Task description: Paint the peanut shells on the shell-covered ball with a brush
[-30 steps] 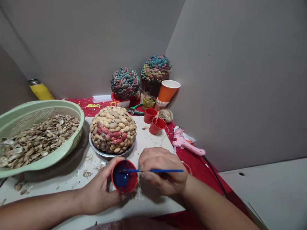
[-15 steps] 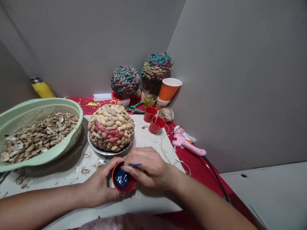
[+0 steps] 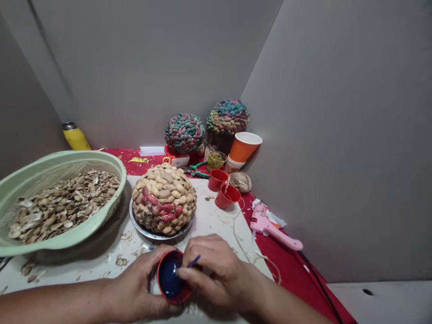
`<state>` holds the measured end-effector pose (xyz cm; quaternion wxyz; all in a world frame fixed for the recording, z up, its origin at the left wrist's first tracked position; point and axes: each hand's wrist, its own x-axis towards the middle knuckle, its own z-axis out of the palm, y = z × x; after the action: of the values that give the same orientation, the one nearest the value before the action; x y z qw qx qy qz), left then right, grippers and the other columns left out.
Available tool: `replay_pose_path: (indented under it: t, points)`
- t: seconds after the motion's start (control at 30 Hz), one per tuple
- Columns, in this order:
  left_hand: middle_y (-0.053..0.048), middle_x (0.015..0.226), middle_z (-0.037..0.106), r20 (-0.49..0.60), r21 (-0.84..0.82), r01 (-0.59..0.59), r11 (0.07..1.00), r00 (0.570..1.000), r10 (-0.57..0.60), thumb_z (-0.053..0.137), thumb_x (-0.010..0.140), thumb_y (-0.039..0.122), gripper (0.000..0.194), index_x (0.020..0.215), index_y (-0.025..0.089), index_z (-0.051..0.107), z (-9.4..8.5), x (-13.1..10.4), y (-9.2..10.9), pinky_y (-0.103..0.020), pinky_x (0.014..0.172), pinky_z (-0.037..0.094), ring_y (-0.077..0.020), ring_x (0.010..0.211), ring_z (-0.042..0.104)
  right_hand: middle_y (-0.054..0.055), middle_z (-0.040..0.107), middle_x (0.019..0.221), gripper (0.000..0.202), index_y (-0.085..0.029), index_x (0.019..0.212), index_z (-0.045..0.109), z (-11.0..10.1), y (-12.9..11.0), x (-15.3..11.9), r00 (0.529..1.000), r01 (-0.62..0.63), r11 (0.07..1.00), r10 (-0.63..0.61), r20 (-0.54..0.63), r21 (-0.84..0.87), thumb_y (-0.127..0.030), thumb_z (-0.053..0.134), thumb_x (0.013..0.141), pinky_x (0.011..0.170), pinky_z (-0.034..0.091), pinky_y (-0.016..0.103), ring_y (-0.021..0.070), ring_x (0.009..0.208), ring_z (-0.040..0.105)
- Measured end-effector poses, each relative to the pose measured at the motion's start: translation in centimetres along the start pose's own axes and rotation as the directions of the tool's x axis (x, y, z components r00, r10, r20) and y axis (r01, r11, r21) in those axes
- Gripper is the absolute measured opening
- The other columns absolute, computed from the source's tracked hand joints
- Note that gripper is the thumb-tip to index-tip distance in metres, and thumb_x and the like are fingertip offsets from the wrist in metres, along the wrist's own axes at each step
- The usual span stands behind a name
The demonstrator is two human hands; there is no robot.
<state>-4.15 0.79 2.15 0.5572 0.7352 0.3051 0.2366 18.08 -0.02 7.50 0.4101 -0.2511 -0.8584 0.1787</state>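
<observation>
Below the peanut-covered ball, my left hand [image 3: 141,281] is closed around the side of a small red cup [image 3: 159,288]. Dark blue paint [image 3: 171,275] fills the cup, which is tilted toward me. My right hand [image 3: 216,272] pinches a thin blue stick [image 3: 194,261] at the cup's right rim; its lower end is hidden, so I cannot tell whether it is a brush. Just beyond both hands the peanut ball [image 3: 165,189] rests on a metal plate [image 3: 143,231]. Most of its shells are bare tan, with a band of red-painted ones across the front.
To the left stands a green colander [image 3: 119,166] holding peanut shells [image 3: 67,202]. Two red cups [image 3: 227,198], a twine ball [image 3: 240,181], orange paper cups [image 3: 245,148] and a pink glue gun [image 3: 273,231] lie right. Behind are two painted balls [image 3: 185,132], pliers [image 3: 197,171] and a yellow bottle [image 3: 77,137].
The view has tilted up, so everything sits lower in the picture. My right hand has shifted slightly at the rim, and the stick now points more upward. My left hand keeps its hold.
</observation>
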Motion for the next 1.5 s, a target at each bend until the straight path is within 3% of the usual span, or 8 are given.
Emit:
replay_pose_path:
  t: [0.23, 0.5, 0.67, 0.83, 1.0, 1.23, 1.37, 1.5]
  points:
    - [-0.006, 0.117, 0.07, -0.008, -0.034, 0.018, 0.999, 1.0, -0.019, 0.081, 0.071, 0.027, 0.062, 0.128, 0.024, 0.059, -0.1, 0.3, -0.1, -0.039, 0.1, 0.052, -0.0318, 0.113, 0.065, 0.006, 0.074, 0.076, 0.012, -0.02, 0.095, 0.064, 0.5, 0.4, 0.1, 0.996, 0.023, 0.999, -0.019, -0.089, 0.048, -0.026, 0.056, 0.102, 0.064, 0.05, 0.026, 0.0152, 0.064, 0.065]
    - [-0.006, 0.118, 0.071, -0.009, -0.05, -0.019, 0.999, 1.0, 0.018, 0.077, 0.071, 0.021, 0.059, 0.126, 0.026, 0.056, 0.2, 0.8, -0.5, -0.039, 0.099, 0.054, -0.0309, 0.111, 0.068, 0.001, 0.065, 0.064, 0.027, -0.021, 0.081, 0.058, 1.0, 1.3, 0.1, 0.999, -0.019, 1.0, 0.019, -0.046, 0.011, -0.037, 0.052, 0.102, 0.055, 0.044, 0.023, 0.0124, 0.054, 0.056]
    - [-0.012, 0.133, 0.065, -0.027, -0.052, -0.055, 0.997, 0.998, 0.053, 0.073, 0.085, 0.032, 0.055, 0.135, 0.025, 0.051, 0.3, 1.1, 0.2, -0.043, 0.11, 0.047, -0.0324, 0.124, 0.063, 0.001, 0.064, 0.066, 0.025, -0.021, 0.083, 0.059, 1.5, 1.1, 0.0, 0.999, -0.032, 0.999, 0.033, -0.034, 0.023, -0.036, 0.051, 0.102, 0.057, 0.046, 0.022, 0.012, 0.055, 0.055]
    - [-0.012, 0.147, 0.059, -0.033, -0.054, -0.063, 0.997, 0.998, 0.061, 0.074, 0.085, 0.044, 0.069, 0.147, 0.031, 0.046, 0.0, 0.4, -1.7, -0.049, 0.121, 0.036, -0.0372, 0.14, 0.051, 0.004, 0.07, 0.07, 0.026, -0.018, 0.086, 0.065, 1.2, 1.0, 0.3, 1.0, 0.006, 1.0, -0.005, -0.018, 0.013, -0.032, 0.05, 0.103, 0.06, 0.05, 0.021, 0.0126, 0.058, 0.06]
    - [-0.011, 0.14, 0.063, 0.004, -0.069, -0.076, 0.995, 0.997, 0.076, 0.07, 0.087, 0.053, 0.066, 0.144, 0.029, 0.05, -0.3, 0.1, -2.3, -0.047, 0.114, 0.045, -0.0365, 0.13, 0.058, 0.004, 0.07, 0.069, 0.025, -0.017, 0.084, 0.066, 0.6, 1.2, 0.5, 0.997, 0.001, 1.0, -0.001, -0.072, -0.005, -0.031, 0.054, 0.101, 0.058, 0.048, 0.022, 0.0125, 0.058, 0.06]
    - [-0.006, 0.119, 0.068, 0.011, -0.086, -0.034, 0.996, 0.999, 0.035, 0.078, 0.083, 0.036, 0.056, 0.133, 0.024, 0.054, -0.4, -0.1, 0.4, -0.036, 0.096, 0.054, -0.0261, 0.109, 0.064, 0.001, 0.068, 0.068, 0.023, -0.017, 0.083, 0.066, 0.1, 0.2, 0.4, 0.985, -0.133, 0.98, 0.147, -0.087, 0.145, -0.029, 0.058, 0.1, 0.057, 0.047, 0.019, 0.01, 0.057, 0.059]
    - [-0.007, 0.124, 0.067, -0.052, -0.039, -0.072, 0.997, 0.996, 0.07, 0.083, 0.074, 0.027, 0.07, 0.136, 0.023, 0.051, -0.3, -0.2, 0.0, -0.038, 0.1, 0.052, -0.0267, 0.113, 0.064, 0.002, 0.069, 0.068, 0.021, -0.018, 0.083, 0.066, -0.3, 0.1, 0.5, 0.966, -0.14, 0.988, 0.151, -0.209, 0.065, -0.026, 0.058, 0.101, 0.058, 0.048, 0.02, 0.0108, 0.058, 0.061]
    - [-0.005, 0.126, 0.068, -0.134, 0.023, -0.15, 0.988, 0.979, 0.152, 0.088, 0.069, 0.019, 0.079, 0.138, 0.027, 0.051, 0.0, -0.5, -0.7, -0.036, 0.101, 0.052, -0.0246, 0.111, 0.067, 0.001, 0.067, 0.064, 0.022, -0.018, 0.08, 0.066, -0.6, 0.0, 0.5, 0.968, -0.15, 0.987, 0.16, -0.192, 0.064, -0.025, 0.058, 0.1, 0.056, 0.048, 0.02, 0.0107, 0.055, 0.06]
